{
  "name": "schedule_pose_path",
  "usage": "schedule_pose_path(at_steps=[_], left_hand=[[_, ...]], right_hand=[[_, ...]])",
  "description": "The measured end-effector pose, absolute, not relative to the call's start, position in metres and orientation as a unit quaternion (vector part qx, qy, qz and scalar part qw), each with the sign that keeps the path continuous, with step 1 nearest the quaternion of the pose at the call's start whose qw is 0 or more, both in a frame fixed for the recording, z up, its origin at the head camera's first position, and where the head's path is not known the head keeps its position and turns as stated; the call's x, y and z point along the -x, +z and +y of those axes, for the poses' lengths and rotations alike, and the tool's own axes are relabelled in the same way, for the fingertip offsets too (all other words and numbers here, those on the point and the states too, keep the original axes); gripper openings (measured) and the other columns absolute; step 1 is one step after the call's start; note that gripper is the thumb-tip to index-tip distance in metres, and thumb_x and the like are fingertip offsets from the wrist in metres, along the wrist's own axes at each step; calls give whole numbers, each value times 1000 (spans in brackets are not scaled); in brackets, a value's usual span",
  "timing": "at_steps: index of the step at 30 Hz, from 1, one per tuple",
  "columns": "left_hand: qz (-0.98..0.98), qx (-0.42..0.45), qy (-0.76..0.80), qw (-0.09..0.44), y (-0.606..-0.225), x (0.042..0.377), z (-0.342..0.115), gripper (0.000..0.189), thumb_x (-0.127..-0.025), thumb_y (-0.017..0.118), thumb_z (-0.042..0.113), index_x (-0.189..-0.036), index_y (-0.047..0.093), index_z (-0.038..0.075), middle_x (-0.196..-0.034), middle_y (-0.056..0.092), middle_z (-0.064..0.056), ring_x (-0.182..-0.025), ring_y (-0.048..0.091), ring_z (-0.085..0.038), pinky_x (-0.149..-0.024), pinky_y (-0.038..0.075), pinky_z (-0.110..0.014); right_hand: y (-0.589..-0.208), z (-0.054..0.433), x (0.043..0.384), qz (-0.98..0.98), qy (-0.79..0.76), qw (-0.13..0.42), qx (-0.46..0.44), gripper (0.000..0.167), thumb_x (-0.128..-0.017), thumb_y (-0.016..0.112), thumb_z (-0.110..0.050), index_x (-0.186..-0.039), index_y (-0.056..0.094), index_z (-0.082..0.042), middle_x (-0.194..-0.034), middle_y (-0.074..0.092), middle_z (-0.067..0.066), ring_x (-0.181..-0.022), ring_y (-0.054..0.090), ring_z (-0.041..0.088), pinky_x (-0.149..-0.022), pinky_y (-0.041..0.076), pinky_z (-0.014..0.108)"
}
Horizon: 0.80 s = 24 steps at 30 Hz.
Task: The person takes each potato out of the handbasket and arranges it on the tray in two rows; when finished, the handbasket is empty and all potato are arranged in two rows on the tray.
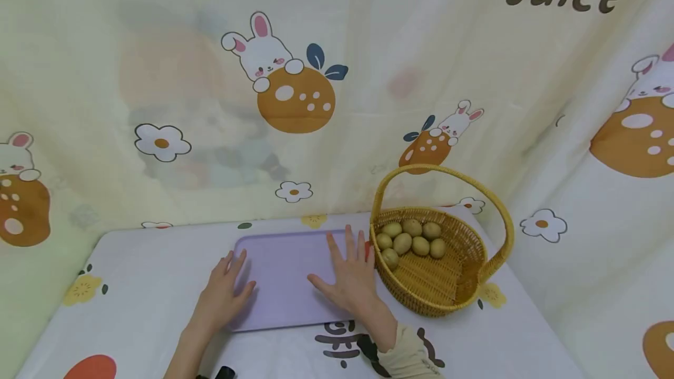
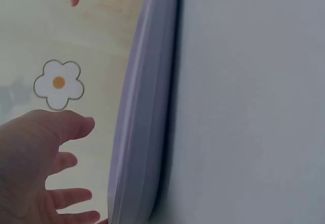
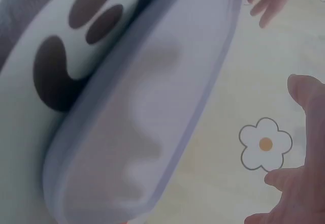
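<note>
A shallow lilac tray (image 1: 286,276) lies flat on the table. Over its left edge hovers my left hand (image 1: 223,294), fingers spread and holding nothing. My right hand (image 1: 353,282) is fanned out above the tray's right side, close beside the basket, and it too holds nothing. The left wrist view has the left hand (image 2: 40,163) beside the tray's rim (image 2: 142,97), with a gap between them. In the right wrist view, shadows of fingers fall across the tray (image 3: 188,87), and the right hand (image 3: 299,178) appears at the right.
To the right of the tray stands a wicker basket (image 1: 466,297) with a tall arched handle. Several small, yellow-brown potatoes (image 1: 402,243) are gathered in its left and back part. A patterned cloth covers the table (image 1: 152,285), and a printed curtain (image 1: 363,151) hangs behind it.
</note>
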State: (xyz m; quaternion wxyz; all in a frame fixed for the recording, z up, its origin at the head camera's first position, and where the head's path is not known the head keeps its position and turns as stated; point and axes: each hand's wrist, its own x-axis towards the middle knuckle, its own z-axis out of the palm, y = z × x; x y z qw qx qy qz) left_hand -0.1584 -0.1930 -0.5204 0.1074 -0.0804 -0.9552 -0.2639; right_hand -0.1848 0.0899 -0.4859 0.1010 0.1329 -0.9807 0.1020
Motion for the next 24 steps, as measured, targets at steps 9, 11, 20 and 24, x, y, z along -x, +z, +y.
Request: schedule_pose_path(at_steps=[9,11,20,24], left_hand=[[-926,92,-345,125,-526,164,-204,66,-88,70,15,-146,43,-3,-136,46,-34,-119,50,-52,-93,43,-62],[-916,99,-367,130,-527,166,-207,64,-87,71,10,-143,44,-7,-127,53,-31,-106,56,-45,-90,46,-53],[-889,93,-436,104,-527,169,-220,63,-85,69,0,-141,43,-11,-129,50,-37,-105,61,-50,-78,55,-47],[-886,85,-446,94,-526,170,-223,61,-85,69,-4,-140,45,-11,-127,52,-36,-102,63,-48,-79,55,-45]], right_hand=[[-480,94,188,-979,128,96,-124,92,-84,54,-70,-156,30,-19,-160,12,25,-145,7,50,-109,16,67],[-480,96,190,-979,133,95,-125,91,-84,55,-68,-156,31,-17,-160,13,26,-144,7,51,-109,16,66],[-470,109,197,-975,165,97,-113,86,-87,60,-59,-154,33,-14,-158,15,28,-143,14,51,-108,20,67],[-467,120,203,-969,190,112,-115,83,-87,64,-53,-153,36,-10,-155,21,31,-140,21,54,-107,23,67]])
